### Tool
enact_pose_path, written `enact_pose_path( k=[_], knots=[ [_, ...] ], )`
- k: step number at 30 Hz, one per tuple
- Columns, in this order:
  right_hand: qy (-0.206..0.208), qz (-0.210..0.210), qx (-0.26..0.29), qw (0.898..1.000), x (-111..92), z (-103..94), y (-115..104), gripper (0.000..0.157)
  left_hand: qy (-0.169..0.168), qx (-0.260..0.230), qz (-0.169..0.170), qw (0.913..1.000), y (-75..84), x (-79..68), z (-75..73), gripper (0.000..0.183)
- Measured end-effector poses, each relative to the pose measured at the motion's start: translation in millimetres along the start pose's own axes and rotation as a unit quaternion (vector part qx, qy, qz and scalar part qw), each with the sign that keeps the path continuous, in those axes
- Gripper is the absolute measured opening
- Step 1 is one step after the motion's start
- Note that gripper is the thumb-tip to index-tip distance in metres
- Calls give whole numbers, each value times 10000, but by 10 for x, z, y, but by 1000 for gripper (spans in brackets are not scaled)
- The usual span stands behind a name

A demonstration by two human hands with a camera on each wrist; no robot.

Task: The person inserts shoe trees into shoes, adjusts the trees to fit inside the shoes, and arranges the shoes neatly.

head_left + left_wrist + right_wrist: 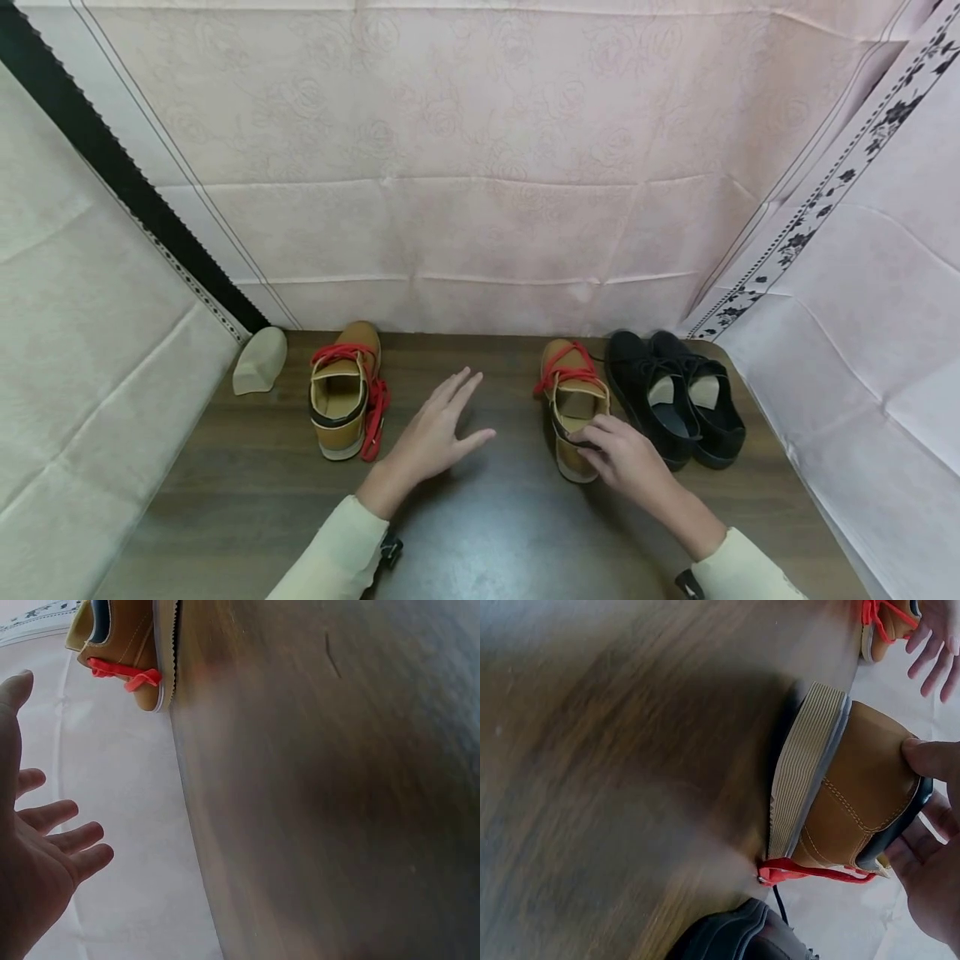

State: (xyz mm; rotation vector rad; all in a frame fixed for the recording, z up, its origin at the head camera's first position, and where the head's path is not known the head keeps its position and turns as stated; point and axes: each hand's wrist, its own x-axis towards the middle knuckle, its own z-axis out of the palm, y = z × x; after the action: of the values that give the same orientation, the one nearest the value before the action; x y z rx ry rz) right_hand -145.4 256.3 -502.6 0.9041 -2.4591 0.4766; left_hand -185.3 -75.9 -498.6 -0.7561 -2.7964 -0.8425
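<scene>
My right hand (633, 462) pinches the heel collar of a tan shoe (870, 772) with red laces, thumb outside and fingers inside the opening. The shoe's toe points toward the back wall. My left hand (435, 433) hovers over the floor between the two tan shoes, fingers spread and touching nothing. Its matching tan shoe (337, 437) stands to the left, red laces hanging along its right side. In the left wrist view, a tan shoe (131, 634) with a red bow appears beyond the left hand (37, 862).
A pair of black lace-up shoes (723, 437) stands close on the right of the held shoe. At the far left lies a cream, rounded block (261, 360). Pale patterned sheets (480, 233) bound the brown wood-look surface (480, 533) at back and sides.
</scene>
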Motion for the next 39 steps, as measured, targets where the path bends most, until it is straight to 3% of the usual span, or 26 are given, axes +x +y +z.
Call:
enact_pose_path(
  k=[19,39],
  knots=[
    [-58,213,-78,9997,-44,-90,193,30,-103,-278,149,9995,169,105,214,90],
    [-30,249,-13,9997,-120,-140,318,33,-73,-357,40,9993,183,80,188,89]
  ],
)
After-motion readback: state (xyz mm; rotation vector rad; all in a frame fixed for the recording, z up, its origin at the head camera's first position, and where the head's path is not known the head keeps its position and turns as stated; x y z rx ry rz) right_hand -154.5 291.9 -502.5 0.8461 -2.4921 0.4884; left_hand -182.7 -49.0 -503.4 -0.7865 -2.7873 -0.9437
